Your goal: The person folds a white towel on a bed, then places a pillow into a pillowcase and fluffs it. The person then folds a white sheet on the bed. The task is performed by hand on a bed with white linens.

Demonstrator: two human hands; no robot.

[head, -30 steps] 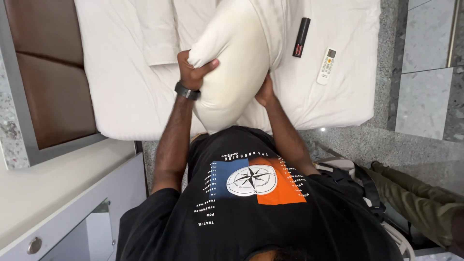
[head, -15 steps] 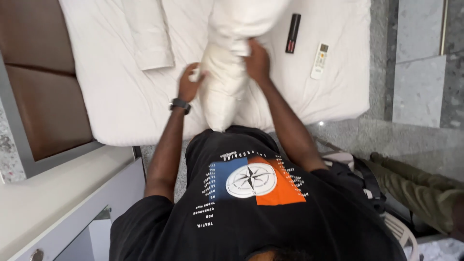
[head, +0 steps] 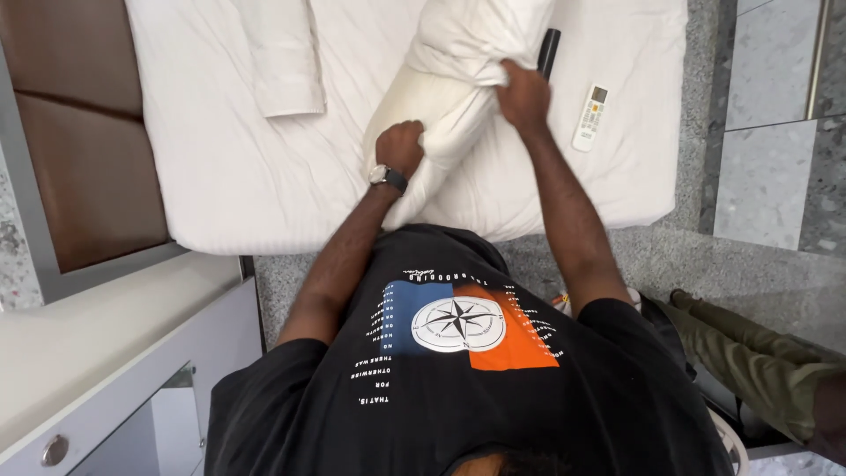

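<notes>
Head view: plump cream pillow [head: 414, 115] lies on the white-sheeted bed [head: 220, 176], half inside a white cotton pillowcase [head: 476, 35]. Left hand [head: 401, 145] is fisted into the pillow's near end. Right hand [head: 522, 92] pinches the case's hem closed. Judged light, soft, compressible; grip bunched fabric at corners.

— What's under my fingers?

— Soft matt cloth: my left hand [head: 402, 145] and my right hand [head: 523, 95] bunch the white pillowcase [head: 480, 35], which creases over the smooth cream pillow [head: 414, 110].

— And the bed?

— The sheet [head: 229, 167] is matt white cotton with a faint woven stripe. The headboard [head: 84, 132] looks like padded brown leather, slightly sheeny.

— Anything hard?

— My wristwatch [head: 384, 174] glints like metal, the white remote [head: 589, 118] is smooth plastic, the floor [head: 767, 185] is polished speckled stone.
</notes>
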